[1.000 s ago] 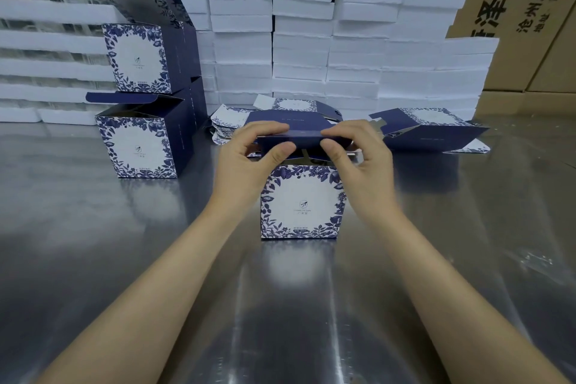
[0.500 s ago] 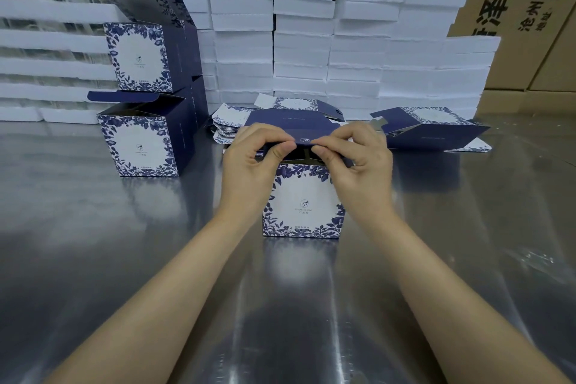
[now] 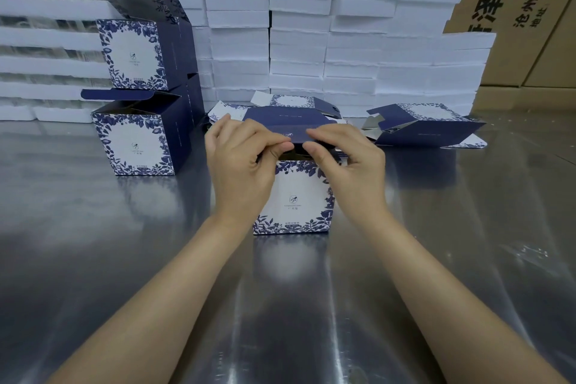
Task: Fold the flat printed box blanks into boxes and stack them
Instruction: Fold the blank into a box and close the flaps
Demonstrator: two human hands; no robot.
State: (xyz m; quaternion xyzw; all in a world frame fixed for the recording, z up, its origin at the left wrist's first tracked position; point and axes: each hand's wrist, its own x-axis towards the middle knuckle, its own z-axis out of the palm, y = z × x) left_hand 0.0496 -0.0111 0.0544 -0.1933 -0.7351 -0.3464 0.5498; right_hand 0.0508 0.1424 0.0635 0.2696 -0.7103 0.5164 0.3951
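A navy and white floral box (image 3: pixel 294 199) stands upright on the steel table in the centre. Its dark blue lid flap (image 3: pixel 286 126) is raised and bent toward me. My left hand (image 3: pixel 241 165) pinches the flap's front edge at the left, and my right hand (image 3: pixel 349 165) pinches it at the right. Two folded boxes (image 3: pixel 137 97) with open lids stand stacked at the left. Behind my hands lies a pile of flat printed blanks (image 3: pixel 290 103). A half-opened blank (image 3: pixel 427 128) lies on its side at the right.
Stacks of white foam trays (image 3: pixel 343 37) form a wall along the back of the table. Brown printed cartons (image 3: pixel 526 9) stand at the far right. The shiny steel table (image 3: pixel 93 243) stretches toward me on both sides of my arms.
Both hands have drawn closer together on the lid flap and bent its front edge further down over the box opening. The box itself has stayed put.
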